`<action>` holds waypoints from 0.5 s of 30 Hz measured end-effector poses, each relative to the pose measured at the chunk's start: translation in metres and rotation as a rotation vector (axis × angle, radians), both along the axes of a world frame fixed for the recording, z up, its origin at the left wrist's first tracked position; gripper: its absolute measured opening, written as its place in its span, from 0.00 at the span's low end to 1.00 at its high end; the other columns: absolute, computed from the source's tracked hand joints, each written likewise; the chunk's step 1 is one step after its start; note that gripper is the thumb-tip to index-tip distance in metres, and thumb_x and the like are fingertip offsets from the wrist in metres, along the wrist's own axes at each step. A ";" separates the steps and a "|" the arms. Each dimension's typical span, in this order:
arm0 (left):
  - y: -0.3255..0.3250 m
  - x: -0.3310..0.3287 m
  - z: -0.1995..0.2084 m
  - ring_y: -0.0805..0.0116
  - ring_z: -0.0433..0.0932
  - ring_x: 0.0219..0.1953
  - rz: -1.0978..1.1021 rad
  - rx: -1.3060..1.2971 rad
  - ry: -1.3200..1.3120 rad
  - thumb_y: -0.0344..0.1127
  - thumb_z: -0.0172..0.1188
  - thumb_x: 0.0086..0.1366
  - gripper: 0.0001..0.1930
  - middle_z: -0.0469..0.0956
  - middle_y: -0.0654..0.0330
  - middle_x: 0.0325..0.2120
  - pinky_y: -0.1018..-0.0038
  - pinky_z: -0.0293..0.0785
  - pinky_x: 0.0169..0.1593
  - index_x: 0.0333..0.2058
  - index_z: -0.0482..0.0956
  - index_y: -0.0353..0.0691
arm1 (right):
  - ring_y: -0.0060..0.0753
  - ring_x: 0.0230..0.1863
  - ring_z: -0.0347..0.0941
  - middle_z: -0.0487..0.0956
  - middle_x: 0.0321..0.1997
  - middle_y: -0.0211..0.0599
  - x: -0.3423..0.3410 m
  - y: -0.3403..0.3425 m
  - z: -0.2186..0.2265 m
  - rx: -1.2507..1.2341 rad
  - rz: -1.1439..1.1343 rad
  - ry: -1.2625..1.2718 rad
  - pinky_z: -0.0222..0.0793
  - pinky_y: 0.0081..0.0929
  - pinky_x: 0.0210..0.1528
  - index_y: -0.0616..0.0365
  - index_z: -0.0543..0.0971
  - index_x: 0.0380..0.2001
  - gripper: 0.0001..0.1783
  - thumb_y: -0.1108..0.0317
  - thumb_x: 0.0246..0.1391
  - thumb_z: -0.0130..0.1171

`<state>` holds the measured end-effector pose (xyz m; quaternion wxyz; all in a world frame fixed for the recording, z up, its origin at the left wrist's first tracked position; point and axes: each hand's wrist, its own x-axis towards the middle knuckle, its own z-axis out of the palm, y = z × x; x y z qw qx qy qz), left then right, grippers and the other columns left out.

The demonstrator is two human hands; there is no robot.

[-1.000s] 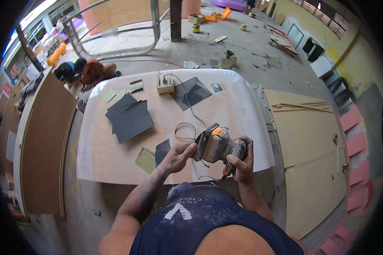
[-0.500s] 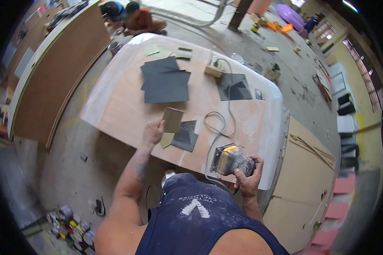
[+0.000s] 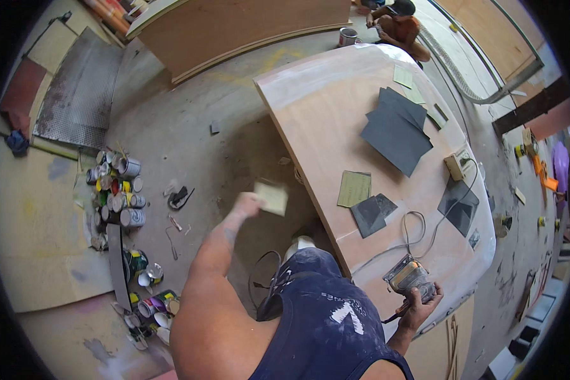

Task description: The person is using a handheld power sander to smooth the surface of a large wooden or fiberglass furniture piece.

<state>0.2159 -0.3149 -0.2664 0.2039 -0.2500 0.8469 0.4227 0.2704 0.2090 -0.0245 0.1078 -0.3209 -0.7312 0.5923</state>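
You wear a dark navy sleeveless top (image 3: 320, 329), its scooped neckline (image 3: 360, 353) edged in the same colour. Pale dust (image 3: 320, 258) smears and speckles the cloth, mostly toward the hem. A bold white V-shaped emblem (image 3: 347, 318) with rough edges stands out, small light lettering (image 3: 342, 297) beside it. Your left forearm (image 3: 218, 250) carries a dark, tattoo-like mark (image 3: 230, 235), too small to make out. Your left hand (image 3: 247, 204) and right hand (image 3: 422, 309) are bare.

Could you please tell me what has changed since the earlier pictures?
The left hand has let go of the sander and now holds a pale sheet, carried leftward from above the worktop out over the floor. The right hand still holds the sander; the dark sheets stay put.
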 end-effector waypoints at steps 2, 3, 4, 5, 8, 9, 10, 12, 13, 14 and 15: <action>-0.106 0.075 -0.042 0.56 0.86 0.30 1.122 0.498 0.043 0.51 0.60 0.68 0.29 0.84 0.45 0.44 0.73 0.77 0.25 0.55 0.74 0.29 | 0.25 0.19 0.70 0.72 0.41 0.41 -0.017 0.007 -0.007 -0.050 0.118 0.038 0.68 0.19 0.15 0.56 0.63 0.60 0.35 0.77 0.47 0.61; -0.051 0.033 -0.015 0.59 0.83 0.24 1.435 0.521 0.151 0.54 0.59 0.70 0.32 0.82 0.45 0.43 0.74 0.74 0.22 0.56 0.71 0.28 | 0.26 0.20 0.71 0.72 0.41 0.40 0.001 0.011 -0.009 0.012 0.030 0.018 0.68 0.20 0.16 0.56 0.63 0.60 0.35 0.77 0.47 0.62; -0.049 0.030 -0.003 0.61 0.82 0.23 1.451 0.478 0.060 0.54 0.59 0.70 0.32 0.82 0.47 0.40 0.74 0.73 0.22 0.56 0.70 0.28 | 0.26 0.22 0.72 0.73 0.41 0.39 0.008 0.015 -0.006 -0.005 0.008 0.000 0.69 0.20 0.18 0.56 0.63 0.60 0.36 0.77 0.47 0.63; -0.051 0.035 0.001 0.63 0.81 0.23 1.471 0.433 -0.028 0.54 0.59 0.70 0.32 0.83 0.49 0.36 0.74 0.72 0.21 0.57 0.69 0.28 | 0.26 0.22 0.72 0.73 0.41 0.39 0.012 0.018 -0.013 0.002 -0.020 0.000 0.69 0.20 0.18 0.56 0.63 0.60 0.36 0.77 0.47 0.63; -0.044 0.067 -0.018 0.64 0.83 0.27 0.986 0.303 -0.213 0.53 0.60 0.70 0.28 0.85 0.52 0.32 0.72 0.77 0.28 0.55 0.75 0.31 | 0.29 0.27 0.72 0.73 0.43 0.39 0.001 0.010 -0.014 -0.014 0.048 -0.024 0.71 0.20 0.22 0.56 0.63 0.60 0.37 0.69 0.48 0.67; -0.024 0.065 -0.021 0.64 0.83 0.27 0.928 0.315 -0.251 0.53 0.60 0.70 0.28 0.85 0.52 0.32 0.72 0.77 0.28 0.55 0.75 0.31 | 0.29 0.28 0.73 0.72 0.44 0.38 0.006 0.029 -0.047 0.026 0.081 0.068 0.72 0.22 0.25 0.55 0.64 0.60 0.37 0.70 0.47 0.68; -0.007 0.064 -0.021 0.65 0.84 0.29 0.676 0.191 -0.267 0.51 0.61 0.69 0.24 0.85 0.55 0.30 0.72 0.78 0.31 0.51 0.79 0.34 | 0.30 0.43 0.73 0.73 0.46 0.38 0.000 0.013 -0.030 -0.003 0.060 -0.032 0.74 0.28 0.41 0.55 0.65 0.58 0.36 0.74 0.45 0.69; 0.033 0.028 -0.013 0.67 0.84 0.31 0.347 0.090 -0.284 0.49 0.62 0.68 0.20 0.86 0.57 0.28 0.72 0.79 0.34 0.47 0.83 0.37 | 0.33 0.49 0.72 0.73 0.48 0.38 0.003 0.009 -0.033 -0.061 0.012 -0.052 0.72 0.32 0.53 0.55 0.69 0.57 0.35 0.73 0.44 0.69; 0.064 0.004 -0.005 0.66 0.85 0.32 0.227 0.119 -0.160 0.47 0.63 0.67 0.17 0.86 0.56 0.30 0.72 0.80 0.37 0.43 0.85 0.38 | 0.34 0.49 0.72 0.73 0.49 0.37 0.003 0.005 -0.031 0.043 0.004 -0.061 0.72 0.32 0.53 0.55 0.71 0.56 0.34 0.72 0.43 0.70; 0.093 -0.016 0.002 0.66 0.85 0.33 0.120 0.150 -0.037 0.45 0.64 0.66 0.15 0.86 0.56 0.31 0.71 0.80 0.40 0.39 0.87 0.39 | 0.34 0.49 0.72 0.73 0.49 0.37 0.004 0.006 -0.036 0.051 -0.044 -0.072 0.72 0.32 0.53 0.55 0.71 0.56 0.34 0.72 0.43 0.70; 0.117 -0.034 0.006 0.62 0.85 0.36 -0.029 0.115 0.046 0.45 0.64 0.65 0.15 0.87 0.54 0.33 0.68 0.80 0.42 0.39 0.86 0.38 | 0.35 0.50 0.72 0.73 0.49 0.38 0.008 0.007 -0.045 0.082 -0.036 -0.109 0.71 0.34 0.54 0.56 0.72 0.55 0.33 0.72 0.42 0.70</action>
